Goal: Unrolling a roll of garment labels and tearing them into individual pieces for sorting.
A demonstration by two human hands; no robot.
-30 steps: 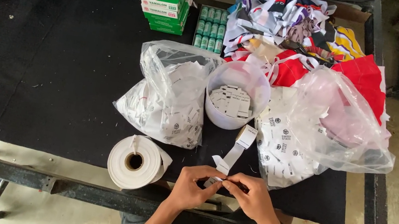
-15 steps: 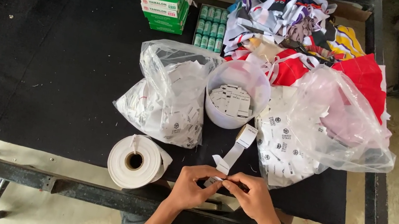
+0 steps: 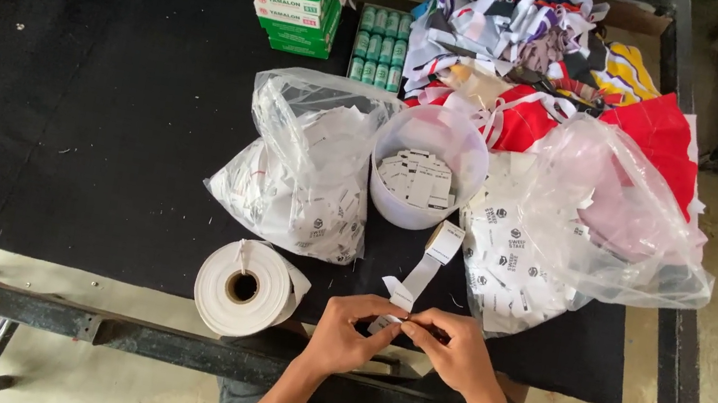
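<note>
Landmark: the white plastic tub (image 3: 426, 179) on the black table cover (image 3: 83, 107). All positions are given relative to it.

1. Left of the tub and below it: a white paper roll (image 3: 245, 288) lies on its side at the table's near edge, core facing the camera. Directly left of the tub, touching it: a clear bag of white tags (image 3: 309, 179).

2. Below the tub: the left hand (image 3: 349, 331) and the right hand (image 3: 451, 348) meet at the table edge, fingertips pinched together on the near end of a white label strip (image 3: 417, 274).

3. Strip position: its long axis runs up and slightly right from the pinch point toward the tub, ending in a small folded section just below the tub's rim. Both hands are equally near the held end; the right hand lies on the side toward the free end.

4. Right of the tub: a second clear bag of printed labels (image 3: 567, 236); beyond the tub, a pile of coloured fabric pieces (image 3: 540, 47).
</note>
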